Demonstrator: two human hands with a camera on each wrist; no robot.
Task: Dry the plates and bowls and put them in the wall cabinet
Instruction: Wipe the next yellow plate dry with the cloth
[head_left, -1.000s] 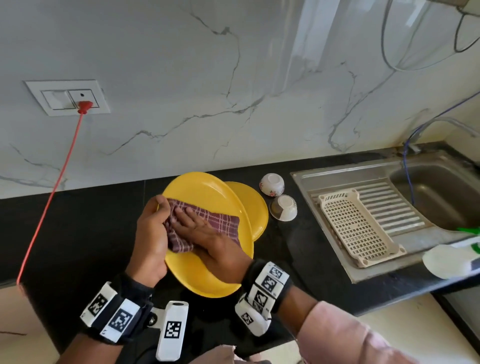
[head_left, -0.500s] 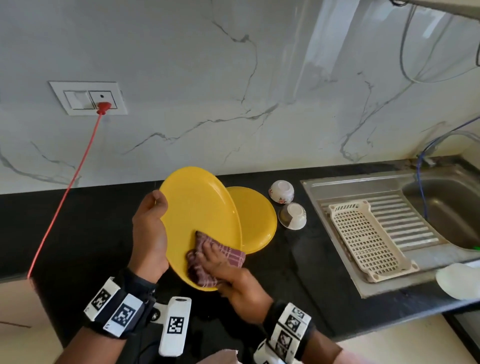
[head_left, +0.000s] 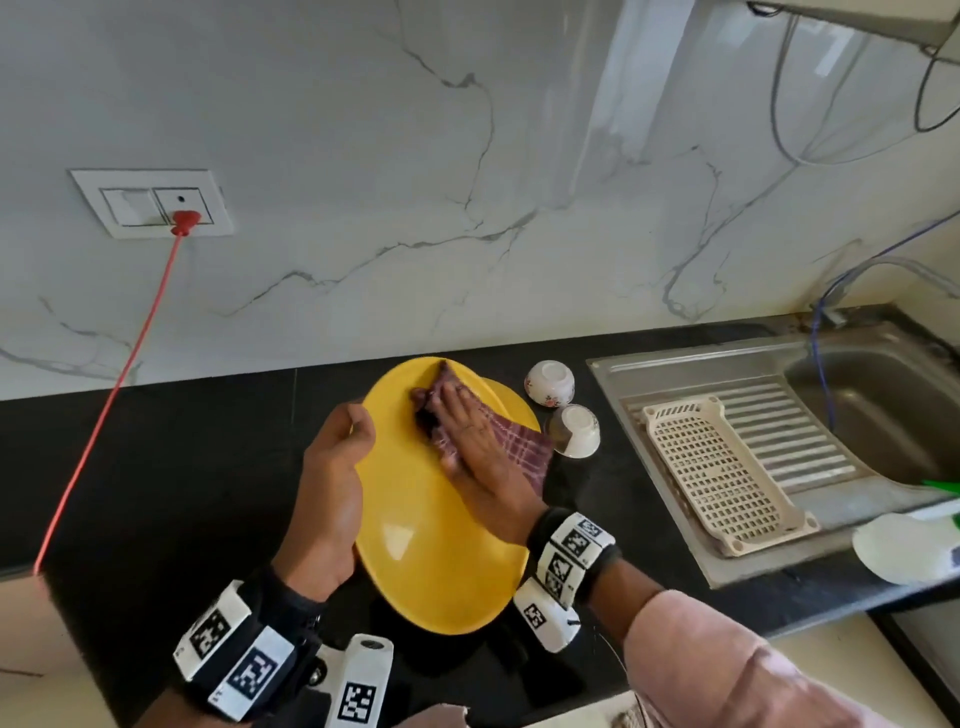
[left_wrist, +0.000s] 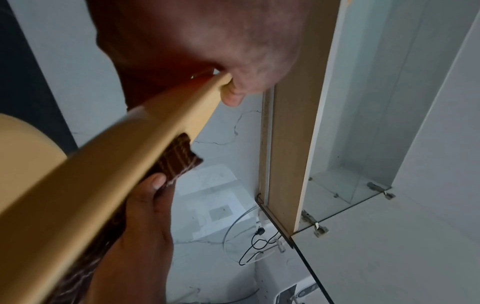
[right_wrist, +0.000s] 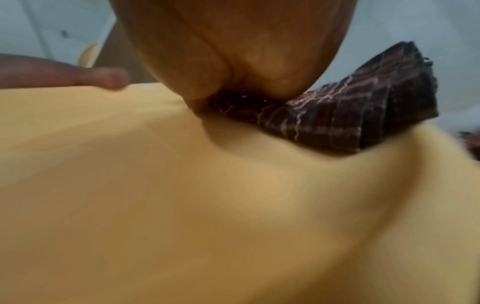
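A yellow plate (head_left: 415, 530) is held tilted above the black counter. My left hand (head_left: 337, 467) grips its left rim, thumb on the face; that rim (left_wrist: 109, 181) crosses the left wrist view. With fingers flat, my right hand (head_left: 467, 447) presses a maroon checked cloth (head_left: 519, 457) onto the plate's upper face. From the right wrist the cloth (right_wrist: 350, 119) lies bunched under the palm on the plate (right_wrist: 207, 205). A second yellow plate (head_left: 514, 410) lies behind on the counter. Two small white bowls (head_left: 550, 382) (head_left: 576, 431) stand upside down beside it.
A steel sink (head_left: 857, 405) with a beige perforated tray (head_left: 717, 467) on its drainboard lies to the right. A red cord (head_left: 104, 410) runs from the wall socket (head_left: 150, 202) down across the left. In the left wrist view the wall cabinet (left_wrist: 350, 144) stands open overhead.
My right hand has slid the cloth from the plate's lower edge up to its top part. The left hand keeps its hold on the rim.
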